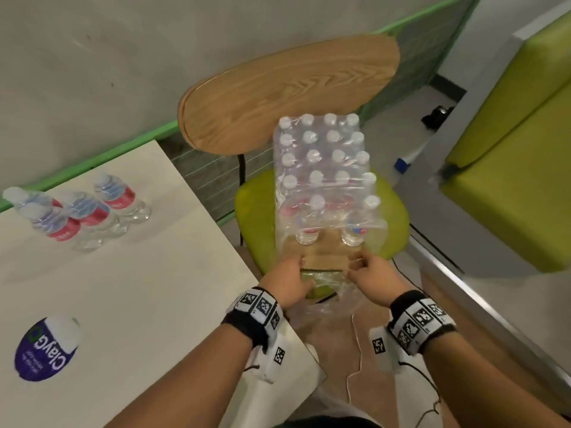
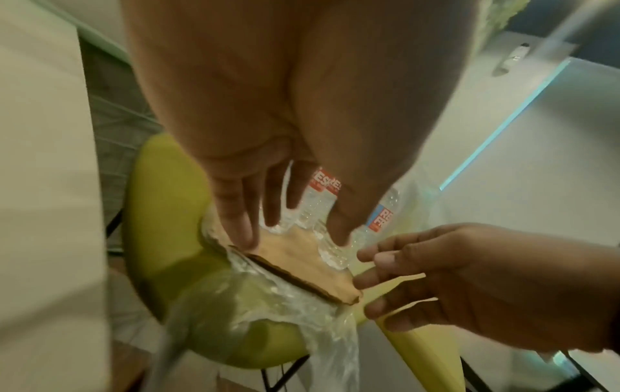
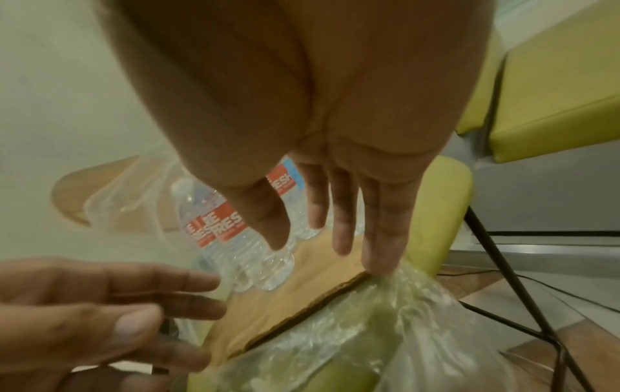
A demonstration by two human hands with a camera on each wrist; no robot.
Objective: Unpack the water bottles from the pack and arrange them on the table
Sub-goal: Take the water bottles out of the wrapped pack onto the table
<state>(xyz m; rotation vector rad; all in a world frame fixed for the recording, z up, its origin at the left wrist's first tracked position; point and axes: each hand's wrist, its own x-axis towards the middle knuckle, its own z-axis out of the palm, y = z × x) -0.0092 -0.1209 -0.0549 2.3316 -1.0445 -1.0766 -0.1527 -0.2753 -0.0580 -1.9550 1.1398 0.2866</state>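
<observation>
A shrink-wrapped pack of water bottles [image 1: 324, 168] stands on a green chair seat [image 1: 250, 205]. Its near end is torn open, baring a cardboard tray [image 1: 324, 254] and two front bottles [image 1: 306, 233], with a red-labelled bottle [image 3: 231, 230] nearest in the right wrist view. My left hand [image 1: 301, 264] reaches to the tray's near left edge with straight fingers [image 2: 235, 220] touching the cardboard [image 2: 302, 254]. My right hand [image 1: 358, 264] is at the near right corner, its fingers [image 3: 382, 238] straight and touching loose plastic wrap [image 3: 369, 331]. Neither hand holds a bottle. Several bottles [image 1: 83, 211] stand on the white table [image 1: 154, 288].
The chair's wooden backrest [image 1: 287, 91] rises behind the pack. A purple round label with a white cap [image 1: 46, 347] is on the table's near left. A green sofa [image 1: 509, 180] stands at the right. A thin cable [image 1: 355, 350] runs across the floor below my hands.
</observation>
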